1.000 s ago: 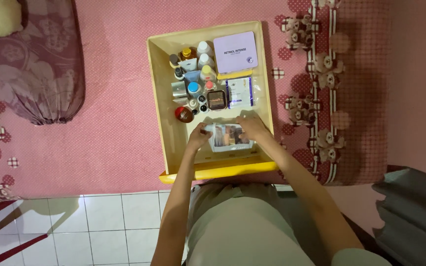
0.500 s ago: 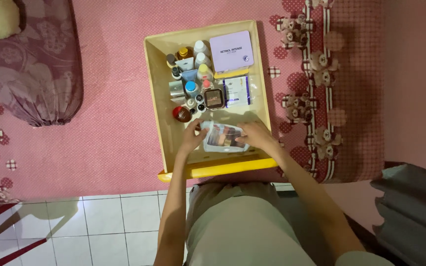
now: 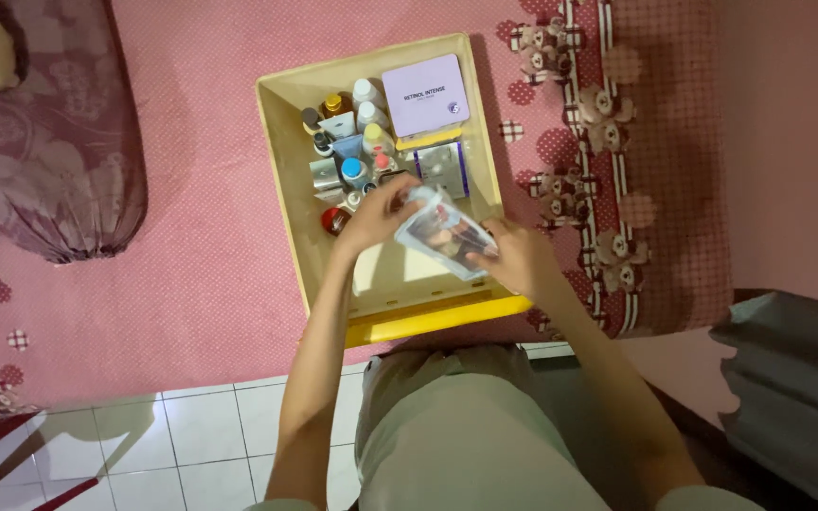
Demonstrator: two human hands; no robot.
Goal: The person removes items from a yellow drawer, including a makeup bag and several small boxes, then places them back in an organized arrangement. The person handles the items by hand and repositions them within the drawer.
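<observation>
Yellow tray (image 3: 288,180) w/ bottles (image 3: 360,142); hands (image 3: 376,213) hold packet (image 3: 445,234).

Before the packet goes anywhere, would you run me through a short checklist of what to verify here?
1. Both hands on the clear packet: ok; left hand at its top, right hand at its lower end.
2. Packet lifted free of the yellow tray: cannot tell; it lies tilted over the tray.
3. Bare tray floor near the front wall: ok.
4. Small bottles upright at the back: ok.
5. Lilac box lying flat in the far corner: ok.
6. Packet sealed: cannot tell.
</observation>
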